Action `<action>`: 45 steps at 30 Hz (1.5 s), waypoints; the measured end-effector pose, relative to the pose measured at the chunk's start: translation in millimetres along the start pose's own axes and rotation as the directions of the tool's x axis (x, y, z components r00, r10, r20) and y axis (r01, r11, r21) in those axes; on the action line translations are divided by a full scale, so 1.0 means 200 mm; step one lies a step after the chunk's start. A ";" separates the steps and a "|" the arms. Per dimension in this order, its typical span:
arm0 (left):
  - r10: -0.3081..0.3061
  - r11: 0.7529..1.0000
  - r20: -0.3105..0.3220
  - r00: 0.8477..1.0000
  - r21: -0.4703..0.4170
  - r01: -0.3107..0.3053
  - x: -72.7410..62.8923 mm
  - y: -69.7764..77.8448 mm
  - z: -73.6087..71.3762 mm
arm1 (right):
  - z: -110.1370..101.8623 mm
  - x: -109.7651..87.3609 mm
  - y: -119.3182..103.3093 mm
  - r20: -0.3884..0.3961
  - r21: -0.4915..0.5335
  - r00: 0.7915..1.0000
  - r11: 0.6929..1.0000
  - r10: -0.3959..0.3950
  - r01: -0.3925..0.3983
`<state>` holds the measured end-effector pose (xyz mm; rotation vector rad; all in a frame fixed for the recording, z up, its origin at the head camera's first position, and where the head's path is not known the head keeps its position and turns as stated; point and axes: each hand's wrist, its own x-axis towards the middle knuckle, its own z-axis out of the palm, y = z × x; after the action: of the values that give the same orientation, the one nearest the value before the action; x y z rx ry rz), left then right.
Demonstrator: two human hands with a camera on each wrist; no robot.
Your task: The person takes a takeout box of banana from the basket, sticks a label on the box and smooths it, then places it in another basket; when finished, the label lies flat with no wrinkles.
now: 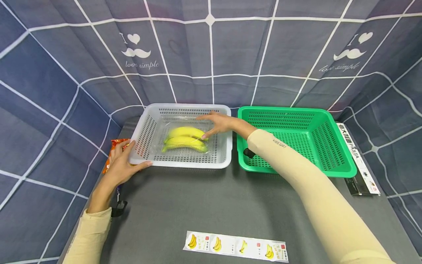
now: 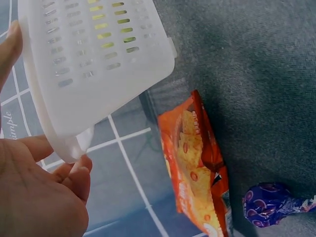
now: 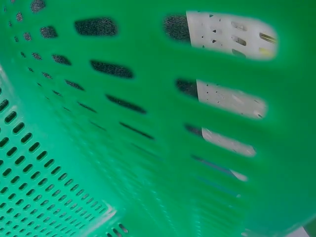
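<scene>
Two yellow bananas (image 1: 184,139) lie in a clear plastic box (image 1: 158,141) inside the white basket (image 1: 184,164). My left hand (image 1: 120,165) grips the basket's front left corner, thumb along the front rim and fingers at the left side. In the left wrist view, fingertips curl under the rim at that corner. Reaching in over the right side, my right hand (image 1: 217,123) is spread above the plastic box. Its thumb tip overlaps the bananas' right ends, and its fingers point left near the box's back edge. The right wrist view shows only green basket wall, not the hand.
A green basket (image 1: 296,173) stands right of the white one, under the right forearm. An orange snack bag (image 2: 190,163) and a purple-wrapped lollipop (image 2: 266,205) lie at the left. A pasta box (image 1: 361,161) is far right, and a banana sticker strip (image 1: 230,245) lies in front.
</scene>
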<state>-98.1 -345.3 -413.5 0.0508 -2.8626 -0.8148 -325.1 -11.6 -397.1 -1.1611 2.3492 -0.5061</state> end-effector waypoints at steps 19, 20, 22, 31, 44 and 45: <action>0.018 0.999 -0.005 1.000 -0.030 -0.018 0.00 0.03 0.00 | 0.00 0.00 0.00 -0.017 0.037 1.000 0.999 0.014 -0.013; 0.018 1.000 -0.004 1.000 -0.025 -0.018 0.00 0.03 0.00 | 0.00 0.00 0.00 -0.021 0.051 1.000 0.999 0.015 -0.014; 0.018 1.000 -0.003 1.000 -0.013 -0.018 0.00 0.03 0.00 | 0.00 -0.01 0.00 -0.021 0.083 1.000 0.996 0.016 -0.014; 0.012 1.000 0.016 1.000 -0.006 -0.012 0.00 0.04 -0.02 | -0.01 -0.03 0.01 0.006 0.464 1.000 0.886 0.025 -0.025; -0.014 1.000 0.028 1.000 0.000 0.014 -0.01 0.04 -0.02 | 0.01 -0.03 0.03 0.000 0.664 0.999 0.747 0.042 -0.032; -0.016 1.000 0.030 0.999 0.000 0.016 -0.01 0.04 -0.02 | 0.01 -0.03 0.03 0.000 0.669 0.999 0.742 0.042 -0.031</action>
<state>-94.8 -340.3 -406.4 0.0619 -2.8939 -0.8264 -325.0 -3.8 -399.9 -0.7516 1.9079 -1.2267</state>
